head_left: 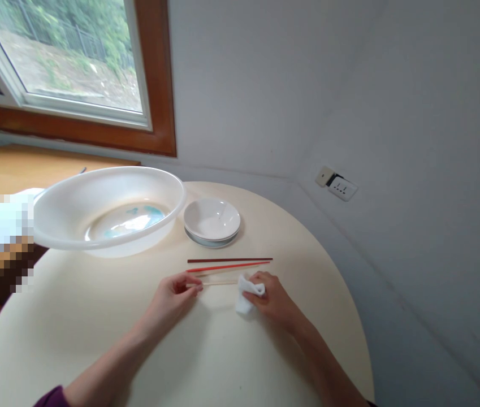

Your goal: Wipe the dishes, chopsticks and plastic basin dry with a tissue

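Between my hands runs a thin, pale chopstick [219, 283], held level just above the table. My left hand [177, 294] pinches its left end between thumb and fingers. Wrapped round its right end is a white cloth [245, 305], which my right hand [271, 299] grips; that end of the chopstick is hidden in the folds. Beyond my hands, a red chopstick [226, 266] and a dark brown one [229, 260] lie side by side on the table. A white bowl [211, 217] sits on top of other stacked dishes behind them.
A large translucent basin [104, 245] stands at the left on the round cream table [223, 362]. A wooden desk [23, 164] adjoins it under the window. Walls enclose the back and right, with a power socket [342, 187] on the right one.
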`<state>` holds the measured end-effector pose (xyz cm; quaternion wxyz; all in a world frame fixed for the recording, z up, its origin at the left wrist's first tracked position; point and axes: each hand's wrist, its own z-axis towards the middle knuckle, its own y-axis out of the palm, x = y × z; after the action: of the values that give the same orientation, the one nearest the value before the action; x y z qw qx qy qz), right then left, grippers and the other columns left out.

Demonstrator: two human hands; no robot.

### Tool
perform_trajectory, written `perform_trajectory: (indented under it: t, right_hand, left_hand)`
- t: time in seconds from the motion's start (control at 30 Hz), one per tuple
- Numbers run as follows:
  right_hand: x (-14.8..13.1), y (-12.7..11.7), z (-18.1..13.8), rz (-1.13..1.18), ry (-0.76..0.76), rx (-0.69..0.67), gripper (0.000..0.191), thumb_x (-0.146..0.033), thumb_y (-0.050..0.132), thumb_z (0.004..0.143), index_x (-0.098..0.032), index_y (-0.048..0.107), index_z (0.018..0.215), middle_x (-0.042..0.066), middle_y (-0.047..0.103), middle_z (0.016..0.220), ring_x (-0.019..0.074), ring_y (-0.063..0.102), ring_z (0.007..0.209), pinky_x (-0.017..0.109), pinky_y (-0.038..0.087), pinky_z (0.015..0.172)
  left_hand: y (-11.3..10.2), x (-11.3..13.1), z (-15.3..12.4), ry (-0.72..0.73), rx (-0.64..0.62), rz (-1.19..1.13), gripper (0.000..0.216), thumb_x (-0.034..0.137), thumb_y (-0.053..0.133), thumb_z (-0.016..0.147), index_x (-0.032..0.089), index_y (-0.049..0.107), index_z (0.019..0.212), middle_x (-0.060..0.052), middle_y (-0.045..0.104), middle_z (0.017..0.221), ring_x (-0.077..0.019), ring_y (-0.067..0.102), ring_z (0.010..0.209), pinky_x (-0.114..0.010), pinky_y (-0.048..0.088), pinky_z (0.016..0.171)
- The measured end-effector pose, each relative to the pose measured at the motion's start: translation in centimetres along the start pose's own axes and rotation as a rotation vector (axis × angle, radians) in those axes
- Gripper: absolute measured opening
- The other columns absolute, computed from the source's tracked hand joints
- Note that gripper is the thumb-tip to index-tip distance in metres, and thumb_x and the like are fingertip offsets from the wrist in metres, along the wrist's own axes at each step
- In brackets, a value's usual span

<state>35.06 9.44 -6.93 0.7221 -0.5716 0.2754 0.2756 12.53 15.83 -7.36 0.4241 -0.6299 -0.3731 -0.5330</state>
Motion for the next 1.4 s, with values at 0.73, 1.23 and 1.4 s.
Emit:
perform_trajectory:
  t: [0.73,1.23,1.4]
  right_hand:
    - [0.9,-0.5,0.1,0.002,-0.009,0.341,0.014,-0.029,0.057,0.075,-0.019,0.059,0.084,0.006,0.065,0.085,0.0195,0.061,0.080,0.032,0.045,0.075]
    - [0.7,-0.3,0.1,0.145,0.037,0.447,0.017,-0.035,0.058,0.074,-0.017,0.057,0.074,0.001,0.059,0.068,0.0148,0.054,0.062,0.025,0.044,0.059]
    - [1.3,0.0,0.4,0.272,0.091,0.451,0.021,-0.037,0.058,0.074,-0.016,0.057,0.070,0.002,0.059,0.066,0.0154,0.053,0.063,0.026,0.044,0.060]
  left_hand:
    - [0.7,-2.5,4.0,0.607,0.176,0.911,0.046,0.015,0.051,0.074,0.015,0.047,0.119,-0.014,0.053,0.118,-0.0278,0.047,0.109,-0.044,0.035,0.092]
    - [4.8,-3.7,1.4,0.648,-0.049,0.655,0.023,0.014,0.039,0.083,0.016,0.055,0.101,-0.014,0.052,0.105,-0.0238,0.052,0.102,-0.044,0.047,0.089]
    - [7.5,-3.6,-0.5,0.642,-0.113,0.616,0.027,0.009,0.040,0.080,0.017,0.052,0.103,-0.016,0.049,0.113,-0.0248,0.050,0.108,-0.044,0.046,0.091]
